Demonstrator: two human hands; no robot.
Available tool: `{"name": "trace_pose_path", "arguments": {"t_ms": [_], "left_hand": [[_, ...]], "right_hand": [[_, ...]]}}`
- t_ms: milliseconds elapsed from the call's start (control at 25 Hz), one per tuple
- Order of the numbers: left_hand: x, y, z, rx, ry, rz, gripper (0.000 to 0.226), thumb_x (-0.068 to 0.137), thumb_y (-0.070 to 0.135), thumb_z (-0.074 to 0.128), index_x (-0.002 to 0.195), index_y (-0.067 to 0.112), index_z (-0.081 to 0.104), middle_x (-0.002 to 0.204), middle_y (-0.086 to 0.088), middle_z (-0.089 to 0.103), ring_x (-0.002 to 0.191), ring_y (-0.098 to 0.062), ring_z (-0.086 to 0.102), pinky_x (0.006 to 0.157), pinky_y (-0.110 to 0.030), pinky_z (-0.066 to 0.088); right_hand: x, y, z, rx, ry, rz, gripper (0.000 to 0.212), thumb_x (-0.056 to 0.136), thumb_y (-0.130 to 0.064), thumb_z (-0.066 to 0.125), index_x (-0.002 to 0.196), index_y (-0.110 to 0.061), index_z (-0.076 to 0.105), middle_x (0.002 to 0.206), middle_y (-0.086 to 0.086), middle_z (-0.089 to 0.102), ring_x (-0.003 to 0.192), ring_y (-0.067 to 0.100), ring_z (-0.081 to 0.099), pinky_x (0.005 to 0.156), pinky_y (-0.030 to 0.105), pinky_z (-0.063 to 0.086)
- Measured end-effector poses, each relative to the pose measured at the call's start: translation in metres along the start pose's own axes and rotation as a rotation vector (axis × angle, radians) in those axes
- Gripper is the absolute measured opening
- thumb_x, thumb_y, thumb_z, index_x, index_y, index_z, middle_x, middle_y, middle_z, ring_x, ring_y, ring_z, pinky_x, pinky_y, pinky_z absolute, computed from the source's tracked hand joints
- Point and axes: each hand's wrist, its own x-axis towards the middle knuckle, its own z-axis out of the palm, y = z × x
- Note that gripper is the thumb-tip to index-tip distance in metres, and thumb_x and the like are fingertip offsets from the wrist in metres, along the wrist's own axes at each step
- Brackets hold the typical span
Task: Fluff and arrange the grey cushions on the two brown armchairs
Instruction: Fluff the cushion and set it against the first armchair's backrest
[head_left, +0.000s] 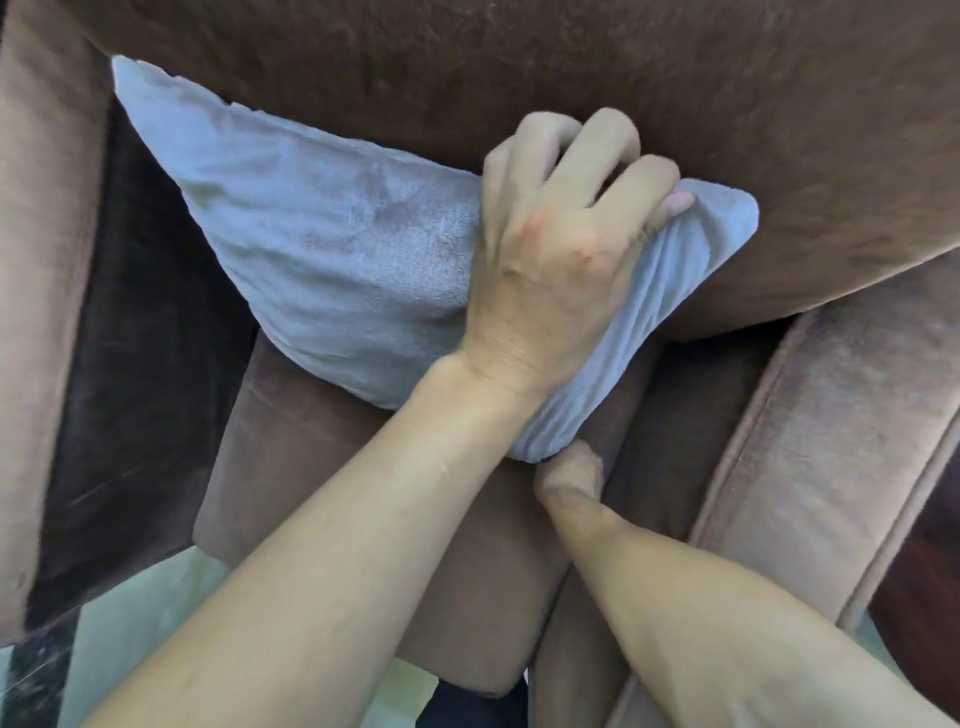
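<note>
Two bare forearms — no sleeves, rings or watch — blunt short-nailed fingers (675, 200).

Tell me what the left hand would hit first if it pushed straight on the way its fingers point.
The left hand, clamped on the grey cushion, points up and away toward the armchair's brown backrest. Its curled fingertips already seem to be at it, so the backrest comes first; depth is uncertain.

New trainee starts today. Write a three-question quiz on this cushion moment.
1. True or false: the soft grey velvety cushion lies flat on the floor.
2. Which hand grips the cushion's upper right corner? A) left hand B) right hand
3. Fill in: the cushion leans against the brown plush armchair's ____.

Key: 1 false; 2 A; 3 backrest.
</note>
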Motion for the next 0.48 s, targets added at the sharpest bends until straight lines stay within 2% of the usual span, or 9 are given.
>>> {"name": "trace_pose_path", "arguments": {"t_ms": [80, 160, 240, 280, 400, 480], "left_hand": [[-0.006, -0.007, -0.006, 0.05, -0.071, 0.064, 0.028, 0.095, 0.036, 0.062, 0.089, 0.014, 0.078, 0.09, -0.007, 0.071, 0.087, -0.03, 0.065, 0.081, -0.042, 0.048], [-0.014, -0.012, -0.017, 0.073, -0.143, 0.096, 0.036, 0.096, 0.044, 0.061, 0.106, 0.015, 0.079, 0.1, -0.01, 0.072, 0.096, -0.03, 0.067, 0.09, -0.046, 0.049], [-0.023, -0.023, -0.033, 0.082, -0.174, 0.02, 0.042, 0.099, 0.043, 0.057, 0.118, 0.01, 0.074, 0.109, -0.014, 0.07, 0.103, -0.031, 0.066, 0.095, -0.047, 0.048], [-0.03, -0.035, -0.043, 0.104, -0.175, -0.055, 0.041, 0.1, 0.04, 0.055, 0.12, 0.009, 0.072, 0.113, -0.016, 0.068, 0.105, -0.033, 0.064, 0.096, -0.048, 0.047], [-0.07, -0.084, -0.072, 0.15, -0.167, -0.362, 0.037, 0.102, 0.03, 0.055, 0.124, 0.002, 0.064, 0.12, -0.022, 0.06, 0.109, -0.038, 0.057, 0.096, -0.053, 0.047], [-0.105, -0.109, -0.09, 0.172, -0.156, -0.476, 0.036, 0.102, 0.027, 0.055, 0.125, 0.0, 0.062, 0.122, -0.022, 0.058, 0.111, -0.037, 0.055, 0.097, -0.053, 0.046]], "right_hand": [[-0.002, 0.001, -0.005, 0.056, -0.004, -0.012, 0.025, 0.094, -0.022, 0.059, 0.114, -0.009, 0.066, 0.116, 0.012, 0.071, 0.104, 0.032, 0.068, 0.084, 0.034, 0.056], [-0.014, 0.007, -0.011, 0.191, 0.081, -0.019, 0.032, 0.09, -0.024, 0.067, 0.118, -0.009, 0.06, 0.12, 0.014, 0.068, 0.112, 0.034, 0.065, 0.088, 0.033, 0.051], [-0.036, 0.012, -0.014, 0.275, 0.184, -0.032, 0.026, 0.088, -0.02, 0.07, 0.109, -0.01, 0.057, 0.116, 0.017, 0.066, 0.112, 0.035, 0.062, 0.091, 0.035, 0.048], [-0.051, 0.011, -0.012, 0.265, 0.183, -0.056, 0.018, 0.088, -0.018, 0.068, 0.1, -0.013, 0.055, 0.111, 0.016, 0.066, 0.108, 0.035, 0.063, 0.09, 0.036, 0.048], [-0.104, -0.016, -0.004, 0.09, -0.031, -0.292, 0.008, 0.086, -0.017, 0.063, 0.085, -0.019, 0.055, 0.084, 0.003, 0.068, 0.088, 0.029, 0.065, 0.079, 0.034, 0.048], [-0.136, -0.052, 0.005, -0.024, -0.268, -0.528, 0.007, 0.086, -0.016, 0.061, 0.09, -0.021, 0.058, 0.074, -0.006, 0.064, 0.078, 0.022, 0.063, 0.075, 0.032, 0.048]]}}
